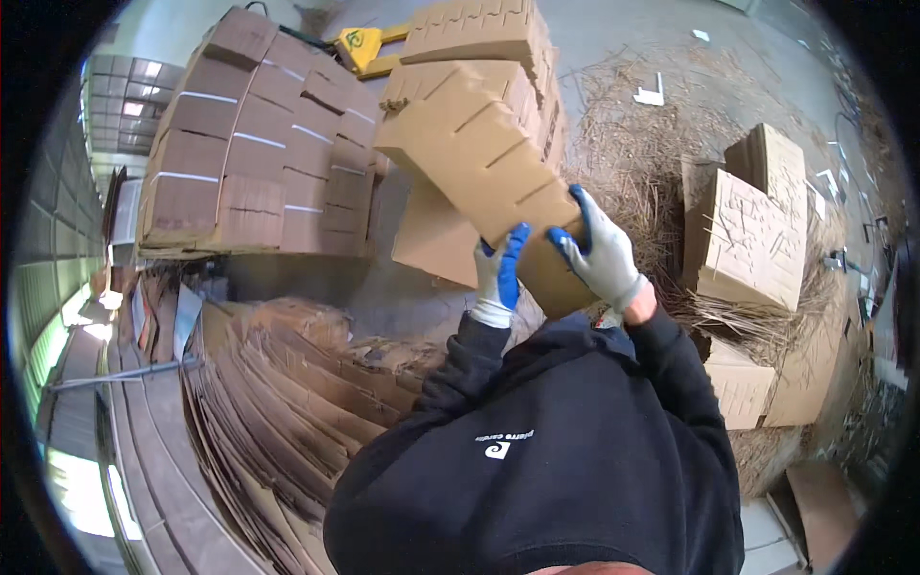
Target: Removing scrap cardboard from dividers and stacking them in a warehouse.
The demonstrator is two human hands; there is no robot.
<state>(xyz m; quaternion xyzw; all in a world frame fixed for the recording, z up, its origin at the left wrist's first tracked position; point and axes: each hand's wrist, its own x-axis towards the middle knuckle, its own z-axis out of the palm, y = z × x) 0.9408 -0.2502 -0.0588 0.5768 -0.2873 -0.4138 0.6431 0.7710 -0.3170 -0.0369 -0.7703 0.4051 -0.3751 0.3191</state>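
Observation:
A long stack of slotted brown cardboard pieces [484, 158] slants up and away in front of my body. My left hand [500, 276], in a white glove with blue-coated fingers, closes on its left edge near the bottom. Gripping its right edge is my right hand [606, 251], in a matching glove with the blue thumb and fingers over the cardboard. The fingertips underneath are hidden. Behind the held cardboard rises a pile of similar slotted cardboard [470, 36], partly covered by it.
Strapped cardboard bundles [254, 144] form a tall block at the left, near a yellow pallet jack [359, 48]. Flattened cardboard sheets [278, 412] lean at lower left. To the right, more cardboard stacks [752, 235] sit among shredded cardboard strips [642, 134] on the floor.

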